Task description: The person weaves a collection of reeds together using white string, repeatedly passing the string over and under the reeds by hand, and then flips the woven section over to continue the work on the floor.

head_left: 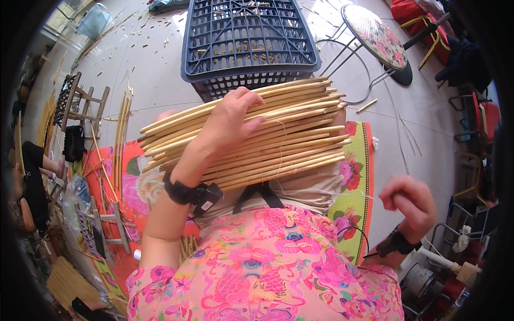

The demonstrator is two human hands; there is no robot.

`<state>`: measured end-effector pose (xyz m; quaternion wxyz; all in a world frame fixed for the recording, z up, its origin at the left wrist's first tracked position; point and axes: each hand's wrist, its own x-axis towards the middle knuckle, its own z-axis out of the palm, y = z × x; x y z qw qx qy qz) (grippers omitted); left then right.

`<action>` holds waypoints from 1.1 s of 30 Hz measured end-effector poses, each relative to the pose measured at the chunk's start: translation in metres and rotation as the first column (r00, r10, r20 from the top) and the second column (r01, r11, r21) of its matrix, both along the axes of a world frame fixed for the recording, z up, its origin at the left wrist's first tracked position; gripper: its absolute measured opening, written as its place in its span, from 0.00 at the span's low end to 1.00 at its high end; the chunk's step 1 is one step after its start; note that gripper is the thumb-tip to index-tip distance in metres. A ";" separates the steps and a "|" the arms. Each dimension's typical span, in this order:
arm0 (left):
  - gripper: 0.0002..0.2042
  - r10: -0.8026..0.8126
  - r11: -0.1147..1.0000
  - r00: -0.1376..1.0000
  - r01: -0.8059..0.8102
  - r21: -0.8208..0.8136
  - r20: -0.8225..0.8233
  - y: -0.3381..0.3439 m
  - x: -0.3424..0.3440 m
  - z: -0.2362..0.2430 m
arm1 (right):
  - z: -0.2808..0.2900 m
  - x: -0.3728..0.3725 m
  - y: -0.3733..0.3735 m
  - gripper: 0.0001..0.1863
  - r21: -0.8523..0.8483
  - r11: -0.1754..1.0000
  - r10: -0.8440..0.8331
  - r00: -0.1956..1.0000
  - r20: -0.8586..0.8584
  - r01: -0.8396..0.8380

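Observation:
Across my lap lies a row of straight, pale tan sticks [297, 136], side by side, with a thin thread [282, 140] running over them. My left hand [230, 120] rests on top of the sticks, its thumb and bent fingers parted. Off to the right, clear of the sticks, my right hand [409, 206] is raised with its fingers curled closed. A fine white thread [356, 194] stretches from near the sticks toward those fingers; its end at the hand is hard to make out.
A dark blue plastic crate [249, 75] stands just beyond the sticks. A round-seated stool [375, 37] is at the far right. To the left are a small wooden stool [85, 101], longer sticks [122, 144] and a floral cloth [134, 166]. Short stick offcuts [144, 29] litter the floor.

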<state>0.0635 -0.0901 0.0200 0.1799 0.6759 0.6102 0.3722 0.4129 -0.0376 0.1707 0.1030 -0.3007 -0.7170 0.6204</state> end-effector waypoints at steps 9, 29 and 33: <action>0.12 -0.032 0.961 0.996 0.007 -0.275 -0.084 0.000 0.011 0.002 | -0.096 -0.063 0.026 0.12 -0.253 0.945 -0.247 0.961 -0.126 0.209; 0.11 0.008 0.912 0.994 0.039 -0.409 0.112 0.023 -0.001 0.004 | -0.179 -0.139 0.007 0.02 -0.068 0.905 -0.425 0.883 -0.198 0.421; 0.11 0.018 0.883 0.992 0.043 -0.467 0.126 0.024 0.000 0.008 | -0.185 -0.146 0.002 0.01 -0.121 0.899 -0.437 0.870 -0.227 0.420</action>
